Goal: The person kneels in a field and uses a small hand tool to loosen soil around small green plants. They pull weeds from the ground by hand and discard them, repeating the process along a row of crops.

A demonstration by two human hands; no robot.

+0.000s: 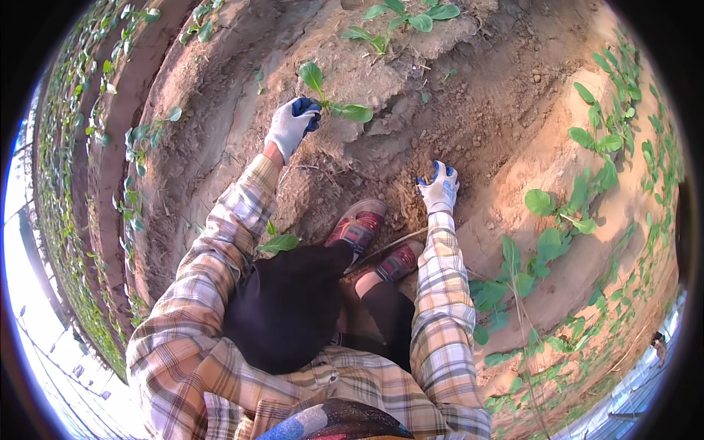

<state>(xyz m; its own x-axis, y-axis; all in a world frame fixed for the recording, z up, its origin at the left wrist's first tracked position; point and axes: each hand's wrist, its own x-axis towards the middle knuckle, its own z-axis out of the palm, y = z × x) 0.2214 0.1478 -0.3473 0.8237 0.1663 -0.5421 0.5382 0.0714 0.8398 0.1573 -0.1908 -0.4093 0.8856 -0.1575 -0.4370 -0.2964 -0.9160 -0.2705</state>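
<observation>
My left hand [294,124], in a white knit glove with blue-coated fingers, is at the base of a leafy green seedling [352,112] on the soil ridge. Its fingers are curled at the stem; whether they grip it cannot be told. My right hand [439,184], gloved alike, is over loose crumbly soil [434,148] in the furrow, fingers spread and bent, with nothing seen in it. Some fingertips are hidden or close to the soil. More seedlings [421,22] grow farther along the ridge.
My two shoes [360,223] stand in the furrow below the hands. A low plant [279,243] grows beside my knee. Rows of leafy plants [550,245] run along the right ridge, and further rows [132,203] at left. A dry stalk [404,237] lies by the shoes.
</observation>
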